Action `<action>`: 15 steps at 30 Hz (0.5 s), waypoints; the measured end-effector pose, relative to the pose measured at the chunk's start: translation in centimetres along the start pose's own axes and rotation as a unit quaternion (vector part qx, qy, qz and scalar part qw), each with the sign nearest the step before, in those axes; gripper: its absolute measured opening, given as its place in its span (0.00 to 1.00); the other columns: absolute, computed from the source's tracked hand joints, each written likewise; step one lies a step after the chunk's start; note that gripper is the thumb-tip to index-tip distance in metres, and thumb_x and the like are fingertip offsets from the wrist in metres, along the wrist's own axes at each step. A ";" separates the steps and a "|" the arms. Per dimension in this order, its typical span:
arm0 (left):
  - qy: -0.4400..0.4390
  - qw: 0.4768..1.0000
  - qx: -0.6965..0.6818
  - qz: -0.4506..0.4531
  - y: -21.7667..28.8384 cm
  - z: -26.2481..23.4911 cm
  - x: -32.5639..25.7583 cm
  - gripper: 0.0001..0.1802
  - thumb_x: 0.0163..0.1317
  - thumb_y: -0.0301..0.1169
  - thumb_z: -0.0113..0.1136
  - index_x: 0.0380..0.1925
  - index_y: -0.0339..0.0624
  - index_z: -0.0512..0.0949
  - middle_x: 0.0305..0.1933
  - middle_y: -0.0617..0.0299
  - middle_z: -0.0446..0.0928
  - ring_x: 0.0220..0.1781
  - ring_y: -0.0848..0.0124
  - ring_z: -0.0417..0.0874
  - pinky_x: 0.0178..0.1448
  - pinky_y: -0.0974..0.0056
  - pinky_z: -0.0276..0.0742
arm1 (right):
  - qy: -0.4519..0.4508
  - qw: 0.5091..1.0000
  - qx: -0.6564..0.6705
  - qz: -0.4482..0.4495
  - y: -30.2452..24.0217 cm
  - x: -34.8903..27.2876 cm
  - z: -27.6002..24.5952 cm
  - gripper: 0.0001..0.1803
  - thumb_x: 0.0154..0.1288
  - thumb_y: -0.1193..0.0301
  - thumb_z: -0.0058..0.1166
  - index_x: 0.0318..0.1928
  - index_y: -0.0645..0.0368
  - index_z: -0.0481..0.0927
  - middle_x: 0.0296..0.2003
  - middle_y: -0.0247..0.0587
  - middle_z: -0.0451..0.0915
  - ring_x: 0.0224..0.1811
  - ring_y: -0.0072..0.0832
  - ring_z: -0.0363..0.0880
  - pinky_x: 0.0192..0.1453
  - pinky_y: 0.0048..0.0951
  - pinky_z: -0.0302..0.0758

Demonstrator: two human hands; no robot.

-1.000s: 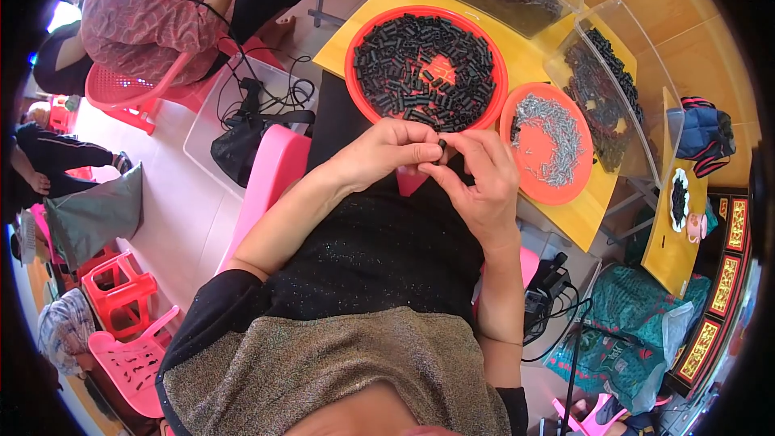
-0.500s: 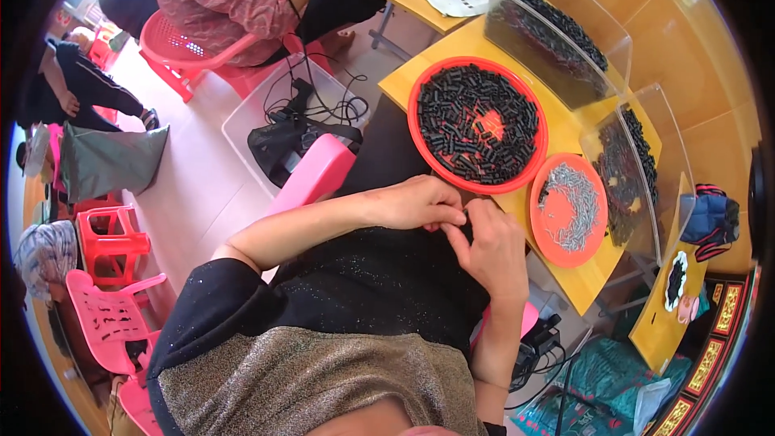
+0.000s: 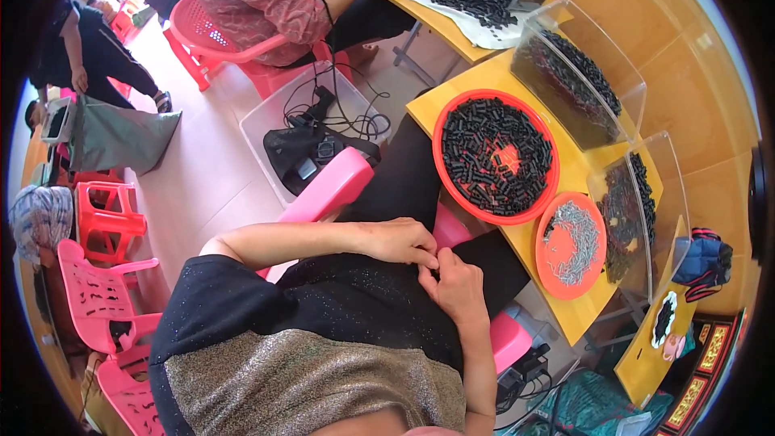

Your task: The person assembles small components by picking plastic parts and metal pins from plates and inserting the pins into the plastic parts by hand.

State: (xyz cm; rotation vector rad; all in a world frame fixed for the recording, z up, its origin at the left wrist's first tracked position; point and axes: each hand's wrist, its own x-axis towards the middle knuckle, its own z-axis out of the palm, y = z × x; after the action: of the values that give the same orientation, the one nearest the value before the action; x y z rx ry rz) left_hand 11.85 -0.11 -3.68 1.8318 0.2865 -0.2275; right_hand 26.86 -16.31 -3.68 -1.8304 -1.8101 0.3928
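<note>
Clearly, the two hands meet low over the lap, fingertip to fingertip, beside the counter (image 3: 557,307). The left hand (image 3: 402,240) comes in nearly level, its back upward and its fingers (image 3: 425,256) pointing right and bending down. The right hand (image 3: 454,286) rises from below, its thumb and forefinger angled up and to the left, so that the tips touch or nearly touch. The fingers on both sides are curled in narrowly, but the knuckles cover the spot where they meet, so I cannot tell whether they are closed on a small part, nor which way such a part would point.

Nearest to them, a round red basin (image 3: 438,153) sits at the counter's edge, filled with short black tubes (image 3: 476,145). Most of these seem to lie on their sides, long axes at mixed angles with no shared direction; around a bare red patch they thin out. Just beside the basin, an orange plate (image 3: 557,253) carries slim silver pins (image 3: 588,250), heaped in a crescent that opens to the left, the single pins lying every which way. Behind the basin and the plate stand two clear bins holding more black pieces, the farther bin (image 3: 577,113) with its long side slanting from upper left to lower right.
</note>
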 end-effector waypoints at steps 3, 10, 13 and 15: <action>0.021 0.999 0.030 0.019 0.0 0.1 0.1 0.22 0.77 0.45 0.63 0.36 0.33 0.84 0.31 0.51 0.84 0.33 0.58 0.86 0.40 0.55 0.79 | 0.008 0.999 0.038 0.003 0.5 -0.1 0.5 0.14 0.64 0.66 0.70 0.38 0.58 0.77 0.26 0.47 0.82 0.26 0.48 0.86 0.30 0.46 0.82; 0.070 0.993 0.088 0.026 0.9 1.5 0.2 0.31 0.77 0.60 0.56 0.45 0.38 0.77 0.35 0.43 0.85 0.41 0.41 0.88 0.45 0.44 0.80 | -0.017 0.995 0.099 0.025 0.3 -0.3 0.9 0.16 0.66 0.63 0.69 0.46 0.59 0.81 0.28 0.49 0.86 0.28 0.50 0.88 0.30 0.47 0.84; 0.057 0.993 0.104 -0.001 0.4 2.3 0.7 0.31 0.77 0.60 0.54 0.47 0.39 0.78 0.37 0.43 0.86 0.41 0.41 0.88 0.46 0.44 0.81 | -0.034 0.994 0.105 0.021 0.8 -0.5 1.0 0.17 0.65 0.62 0.69 0.47 0.59 0.81 0.28 0.50 0.85 0.29 0.51 0.88 0.32 0.48 0.84; 0.102 0.991 0.073 0.049 0.0 3.0 0.9 0.30 0.78 0.60 0.54 0.51 0.41 0.78 0.37 0.44 0.86 0.41 0.42 0.89 0.47 0.44 0.81 | -0.037 0.994 0.103 0.015 1.5 -0.7 1.7 0.18 0.64 0.61 0.70 0.47 0.59 0.82 0.28 0.50 0.86 0.29 0.51 0.88 0.32 0.49 0.84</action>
State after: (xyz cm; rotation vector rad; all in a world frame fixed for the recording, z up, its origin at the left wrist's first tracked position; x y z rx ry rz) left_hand 12.70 -2.92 -4.82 2.0120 0.3294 0.0090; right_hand 27.08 -16.68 -6.00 -1.7207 -1.7222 0.6428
